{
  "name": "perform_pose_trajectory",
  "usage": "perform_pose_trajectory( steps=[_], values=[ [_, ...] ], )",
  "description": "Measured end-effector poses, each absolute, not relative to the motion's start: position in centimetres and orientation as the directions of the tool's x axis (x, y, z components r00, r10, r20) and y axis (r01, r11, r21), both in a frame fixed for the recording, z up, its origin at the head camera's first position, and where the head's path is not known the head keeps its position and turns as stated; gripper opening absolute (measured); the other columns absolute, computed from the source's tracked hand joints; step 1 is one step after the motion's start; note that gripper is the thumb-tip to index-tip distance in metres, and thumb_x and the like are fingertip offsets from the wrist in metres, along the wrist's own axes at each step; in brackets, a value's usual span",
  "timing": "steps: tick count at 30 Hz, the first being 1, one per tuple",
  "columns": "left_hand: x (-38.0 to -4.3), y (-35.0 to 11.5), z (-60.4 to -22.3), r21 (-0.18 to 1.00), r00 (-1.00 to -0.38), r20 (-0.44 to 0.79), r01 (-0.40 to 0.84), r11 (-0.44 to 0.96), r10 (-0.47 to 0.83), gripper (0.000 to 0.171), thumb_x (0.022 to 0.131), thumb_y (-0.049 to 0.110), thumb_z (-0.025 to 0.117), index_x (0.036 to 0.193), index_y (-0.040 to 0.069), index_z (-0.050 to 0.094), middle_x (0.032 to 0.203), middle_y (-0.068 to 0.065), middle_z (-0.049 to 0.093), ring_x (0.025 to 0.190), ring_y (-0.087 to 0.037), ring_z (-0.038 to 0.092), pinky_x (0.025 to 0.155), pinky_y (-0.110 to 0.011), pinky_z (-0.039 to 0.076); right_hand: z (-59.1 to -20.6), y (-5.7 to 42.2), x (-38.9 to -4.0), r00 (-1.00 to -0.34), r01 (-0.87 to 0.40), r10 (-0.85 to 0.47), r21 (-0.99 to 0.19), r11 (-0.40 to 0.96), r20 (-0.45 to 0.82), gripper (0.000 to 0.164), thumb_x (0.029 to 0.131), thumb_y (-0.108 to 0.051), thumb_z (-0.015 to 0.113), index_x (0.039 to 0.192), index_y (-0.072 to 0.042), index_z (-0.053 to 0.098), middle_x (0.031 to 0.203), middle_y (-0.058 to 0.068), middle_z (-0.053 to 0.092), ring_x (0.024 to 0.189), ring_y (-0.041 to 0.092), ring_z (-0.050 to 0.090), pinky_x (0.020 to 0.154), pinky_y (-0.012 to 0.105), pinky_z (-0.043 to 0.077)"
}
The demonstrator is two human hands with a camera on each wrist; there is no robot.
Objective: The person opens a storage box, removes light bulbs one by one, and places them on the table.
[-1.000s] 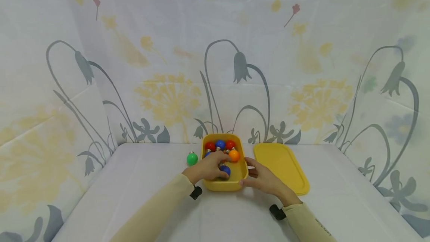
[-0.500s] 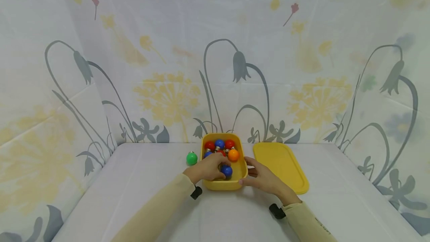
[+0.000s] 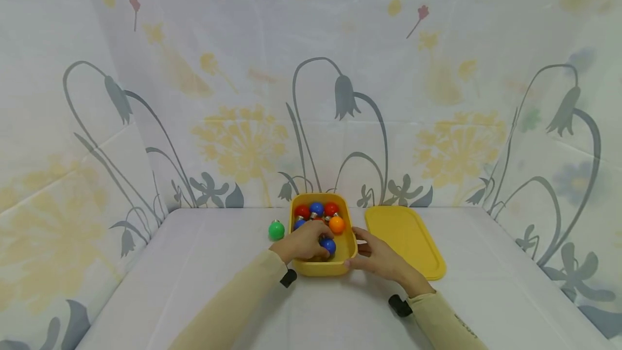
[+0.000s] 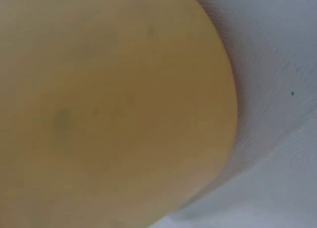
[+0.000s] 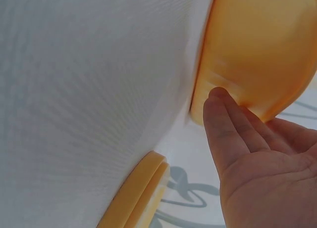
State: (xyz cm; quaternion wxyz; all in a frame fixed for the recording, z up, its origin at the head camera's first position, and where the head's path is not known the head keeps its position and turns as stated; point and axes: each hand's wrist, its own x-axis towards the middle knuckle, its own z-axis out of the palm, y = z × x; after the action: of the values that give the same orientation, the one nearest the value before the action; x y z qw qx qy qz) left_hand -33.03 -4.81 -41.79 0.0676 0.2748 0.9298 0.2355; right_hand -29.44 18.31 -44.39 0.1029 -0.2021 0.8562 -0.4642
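Observation:
In the head view my left hand (image 3: 307, 239) reaches into the yellow plastic box (image 3: 323, 269), fingers and thumb curled about a blue light bulb (image 3: 329, 246) near the front. Behind it in the box lie a blue bulb (image 3: 317, 208), two red bulbs and an orange bulb (image 3: 337, 224), with more blue and red partly covered by the hand. My right hand (image 3: 376, 257) rests straight fingers against the box's right wall, thumb at the front corner; the right wrist view shows its fingertips touching the wall (image 5: 257, 55). The left wrist view holds only the box's outer wall (image 4: 124, 104).
A green light bulb (image 3: 276, 230) lies on the white table left of the box. The yellow lid (image 3: 405, 242) lies flat to the right, beyond my right hand. A flower-patterned cloth (image 3: 252, 139) hangs behind and at the sides.
The blue bulb under my left fingers has turned and shifted slightly, its silver base dipping from sight and showing again. My right hand stays against the box.

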Motion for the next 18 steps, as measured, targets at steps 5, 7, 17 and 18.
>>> perform_pose_trajectory(
  steps=[5, 7, 17, 18],
  values=[
    [-33.16, -4.72, -41.95, 0.495, -0.841, 0.011, 0.474, 0.728, 0.541, 0.039, 0.079, 0.02, 0.079, 0.115, 0.011, 0.068, 0.105, 0.007, 0.064, 0.095, -0.01, 0.056, 0.093, -0.031, 0.047, -44.46, 18.31, -29.5, -0.897, -0.253, -0.441, -0.835, 0.489, 0.014, 0.088, 0.082, -0.037, 0.075, 0.15, -0.01, 0.026, 0.149, 0.014, 0.036, 0.122, 0.032, 0.052, 0.095, 0.046, 0.047],
    [-33.16, -4.68, -42.01, 0.51, -0.846, 0.006, 0.461, 0.726, 0.533, 0.039, 0.079, 0.02, 0.079, 0.115, 0.011, 0.068, 0.104, 0.008, 0.064, 0.095, -0.01, 0.055, 0.093, -0.031, 0.048, -44.54, 18.33, -29.53, -0.897, -0.254, -0.441, -0.835, 0.489, 0.015, 0.089, 0.082, -0.037, 0.075, 0.15, -0.01, 0.026, 0.149, 0.014, 0.036, 0.122, 0.032, 0.052, 0.095, 0.046, 0.047],
    [-33.1, -4.39, -41.83, 0.483, -0.846, -0.005, 0.465, 0.742, 0.533, 0.038, 0.081, 0.022, 0.077, 0.116, 0.013, 0.068, 0.108, 0.008, 0.065, 0.099, -0.012, 0.056, 0.098, -0.035, 0.045, -44.51, 18.29, -29.49, -0.9, -0.25, -0.437, -0.832, 0.495, 0.01, 0.09, 0.081, -0.039, 0.075, 0.15, -0.009, 0.025, 0.15, 0.014, 0.035, 0.123, 0.032, 0.051, 0.096, 0.047, 0.046],
    [-33.1, -4.38, -41.86, 0.483, -0.848, -0.01, 0.459, 0.746, 0.529, 0.038, 0.082, 0.022, 0.076, 0.117, 0.014, 0.067, 0.109, 0.008, 0.065, 0.1, -0.012, 0.056, 0.098, -0.036, 0.045, -44.5, 18.29, -29.5, -0.899, -0.25, -0.437, -0.832, 0.495, 0.01, 0.09, 0.081, -0.039, 0.075, 0.15, -0.009, 0.026, 0.15, 0.014, 0.035, 0.123, 0.032, 0.051, 0.096, 0.047, 0.046]
  ],
)
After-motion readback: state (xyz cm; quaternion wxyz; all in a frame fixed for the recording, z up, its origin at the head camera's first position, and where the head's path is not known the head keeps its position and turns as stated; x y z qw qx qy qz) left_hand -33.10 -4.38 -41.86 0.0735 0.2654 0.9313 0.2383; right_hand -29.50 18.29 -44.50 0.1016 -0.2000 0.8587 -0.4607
